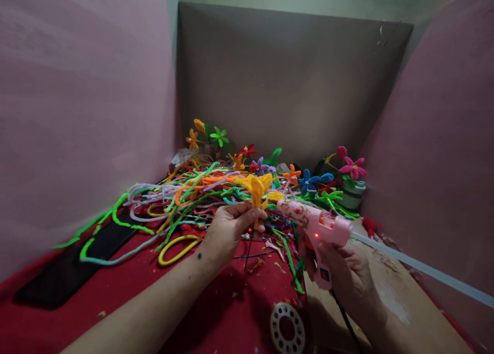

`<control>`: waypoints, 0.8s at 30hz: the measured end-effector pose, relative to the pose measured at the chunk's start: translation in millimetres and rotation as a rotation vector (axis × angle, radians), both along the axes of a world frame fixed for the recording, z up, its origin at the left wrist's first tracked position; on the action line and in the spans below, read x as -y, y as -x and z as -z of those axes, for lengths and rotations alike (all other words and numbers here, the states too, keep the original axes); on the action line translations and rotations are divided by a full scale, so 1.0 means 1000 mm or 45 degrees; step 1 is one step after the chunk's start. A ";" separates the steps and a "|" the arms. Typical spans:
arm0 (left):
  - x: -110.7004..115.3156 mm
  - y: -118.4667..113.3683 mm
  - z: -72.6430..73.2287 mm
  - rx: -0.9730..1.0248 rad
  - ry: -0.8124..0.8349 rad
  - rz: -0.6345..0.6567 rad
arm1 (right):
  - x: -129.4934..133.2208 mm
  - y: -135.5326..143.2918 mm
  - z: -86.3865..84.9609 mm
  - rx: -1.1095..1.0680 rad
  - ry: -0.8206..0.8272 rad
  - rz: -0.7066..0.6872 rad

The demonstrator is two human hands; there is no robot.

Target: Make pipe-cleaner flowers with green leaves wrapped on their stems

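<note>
My left hand (233,228) pinches the base of a yellow pipe-cleaner flower (255,188), its petals pointing up and a thin dark stem hanging below my fingers. In my right hand (349,271) is a pink hot glue gun (328,228), gripped by its handle with a small red light lit on its side. The nozzle points left, just beside the flower. A long whitish glue stick (420,266) sticks out of the gun's back toward the right edge. A dark cord runs down from the handle.
A heap of coloured pipe cleaners (189,189) covers the back of the red cloth (216,302). Several finished flowers stand behind, including a pink one (352,167) and a blue one (307,181). A black flat object (77,266) lies left; a holed ring (287,328) lies in front.
</note>
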State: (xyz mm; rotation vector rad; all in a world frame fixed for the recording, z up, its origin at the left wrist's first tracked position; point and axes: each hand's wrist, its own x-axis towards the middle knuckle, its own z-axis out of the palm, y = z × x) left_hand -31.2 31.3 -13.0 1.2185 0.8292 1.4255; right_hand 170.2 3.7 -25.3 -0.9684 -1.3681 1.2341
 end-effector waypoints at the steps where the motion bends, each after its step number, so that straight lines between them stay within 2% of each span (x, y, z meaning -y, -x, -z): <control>1: 0.000 0.000 0.000 0.000 -0.002 -0.005 | -0.001 -0.001 0.001 -0.003 -0.003 -0.010; 6: 0.000 -0.001 -0.001 0.006 0.016 -0.011 | -0.001 -0.003 0.004 0.024 -0.050 -0.051; 17: 0.000 0.000 0.000 -0.013 0.004 -0.010 | 0.001 0.001 -0.001 0.090 -0.119 0.029; 24: -0.001 -0.001 0.001 -0.022 -0.020 -0.013 | 0.000 -0.002 0.004 0.060 -0.143 -0.045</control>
